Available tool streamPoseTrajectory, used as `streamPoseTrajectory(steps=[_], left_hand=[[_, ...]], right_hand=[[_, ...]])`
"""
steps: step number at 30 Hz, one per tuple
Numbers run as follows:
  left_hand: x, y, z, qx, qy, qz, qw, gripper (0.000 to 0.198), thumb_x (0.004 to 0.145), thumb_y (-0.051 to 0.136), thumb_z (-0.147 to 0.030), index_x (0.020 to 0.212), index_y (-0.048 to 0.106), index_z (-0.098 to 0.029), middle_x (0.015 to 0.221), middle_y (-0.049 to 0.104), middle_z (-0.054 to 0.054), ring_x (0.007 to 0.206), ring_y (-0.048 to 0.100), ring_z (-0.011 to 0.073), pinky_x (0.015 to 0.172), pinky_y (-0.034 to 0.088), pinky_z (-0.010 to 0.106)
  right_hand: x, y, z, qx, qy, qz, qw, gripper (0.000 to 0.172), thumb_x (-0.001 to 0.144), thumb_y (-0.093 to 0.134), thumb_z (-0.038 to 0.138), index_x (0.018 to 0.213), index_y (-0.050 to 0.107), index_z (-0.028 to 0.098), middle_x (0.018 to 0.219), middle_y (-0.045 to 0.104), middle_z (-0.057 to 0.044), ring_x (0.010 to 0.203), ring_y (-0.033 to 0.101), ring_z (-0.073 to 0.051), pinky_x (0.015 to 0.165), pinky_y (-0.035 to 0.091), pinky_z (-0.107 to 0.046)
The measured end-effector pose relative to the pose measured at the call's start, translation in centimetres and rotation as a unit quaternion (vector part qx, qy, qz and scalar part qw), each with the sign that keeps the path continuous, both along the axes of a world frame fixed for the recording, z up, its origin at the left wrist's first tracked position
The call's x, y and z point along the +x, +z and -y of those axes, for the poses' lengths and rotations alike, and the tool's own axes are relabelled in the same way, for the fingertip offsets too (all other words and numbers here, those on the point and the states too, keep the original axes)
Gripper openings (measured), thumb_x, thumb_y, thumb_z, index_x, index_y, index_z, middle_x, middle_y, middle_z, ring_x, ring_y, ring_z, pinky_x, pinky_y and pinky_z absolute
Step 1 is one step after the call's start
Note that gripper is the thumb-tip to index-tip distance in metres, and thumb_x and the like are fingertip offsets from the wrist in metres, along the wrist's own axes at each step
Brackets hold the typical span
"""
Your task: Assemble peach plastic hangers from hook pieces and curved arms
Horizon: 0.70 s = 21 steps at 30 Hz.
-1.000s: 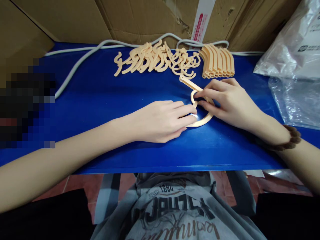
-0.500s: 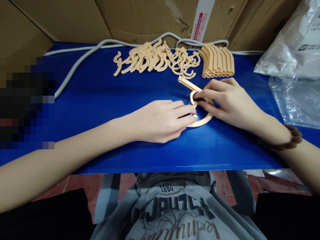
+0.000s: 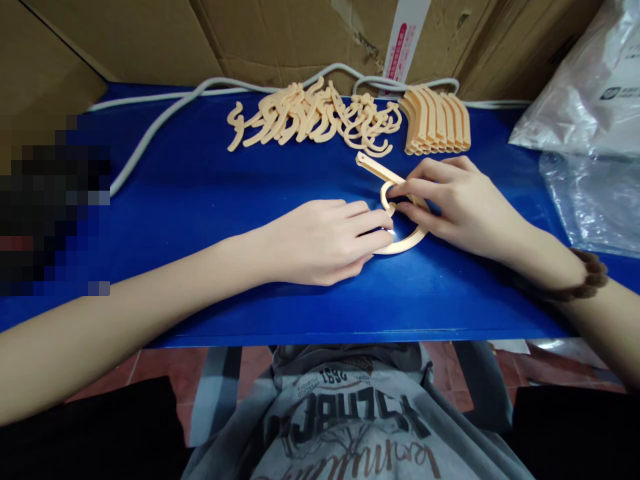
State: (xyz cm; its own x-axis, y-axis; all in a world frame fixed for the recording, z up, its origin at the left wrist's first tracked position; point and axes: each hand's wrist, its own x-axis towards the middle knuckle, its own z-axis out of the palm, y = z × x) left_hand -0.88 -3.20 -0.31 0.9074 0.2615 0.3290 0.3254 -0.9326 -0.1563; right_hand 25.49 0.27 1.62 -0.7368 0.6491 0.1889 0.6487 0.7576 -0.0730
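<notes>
A cream plastic piece (image 3: 406, 243) with a curved lower arm, a small hook and a straight bar pointing up-left lies on the blue table (image 3: 300, 312). My left hand (image 3: 325, 241) is closed on its left side, fingertips near the hook's base; the thumb is hidden. From the right, my right hand (image 3: 450, 207) pinches the piece where hook and bar meet. Behind my hands lie a pile of wavy cream pieces (image 3: 295, 115), a tangle of small cream hooks (image 3: 369, 123) and a neat row of curved cream bars (image 3: 436, 121).
A grey-white cable (image 3: 165, 119) runs along the table's back, before cardboard (image 3: 300, 40). A clear plastic bag (image 3: 590, 113) covers the back right corner. A dark pixelated area (image 3: 50, 213) is at the left. The table's front edge is near my shirt.
</notes>
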Motion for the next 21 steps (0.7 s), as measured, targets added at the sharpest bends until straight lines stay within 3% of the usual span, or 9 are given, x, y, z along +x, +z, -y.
streamPoseTrajectory(steps=[12, 21], left_hand=[[0.03, -0.10, 0.01, 0.000, 0.001, -0.001, 1.000, 0.028, 0.105, 0.047, -0.019, 0.123, 0.068, -0.012, 0.129, 0.075, 0.012, 0.109, 0.072, 0.0258, 0.082, 0.057, 0.038], [0.08, -0.23, 0.01, -0.001, -0.005, 0.013, 1.000, 0.027, 0.105, 0.048, -0.018, 0.121, 0.069, -0.011, 0.125, 0.076, 0.012, 0.106, 0.073, 0.0270, 0.080, 0.057, 0.039]], right_hand=[[0.13, -0.09, -0.06, -0.002, 0.016, -0.001, 1.000, 0.039, 0.108, 0.046, 0.040, 0.129, 0.075, 0.025, 0.112, 0.072, -0.012, 0.099, 0.067, -0.027, 0.088, 0.045, -0.043], [-0.08, 0.08, 0.08, -0.020, 0.009, 0.002, 1.000, 0.042, 0.108, 0.044, 0.040, 0.131, 0.075, 0.021, 0.114, 0.070, -0.014, 0.099, 0.067, -0.029, 0.088, 0.044, -0.043]])
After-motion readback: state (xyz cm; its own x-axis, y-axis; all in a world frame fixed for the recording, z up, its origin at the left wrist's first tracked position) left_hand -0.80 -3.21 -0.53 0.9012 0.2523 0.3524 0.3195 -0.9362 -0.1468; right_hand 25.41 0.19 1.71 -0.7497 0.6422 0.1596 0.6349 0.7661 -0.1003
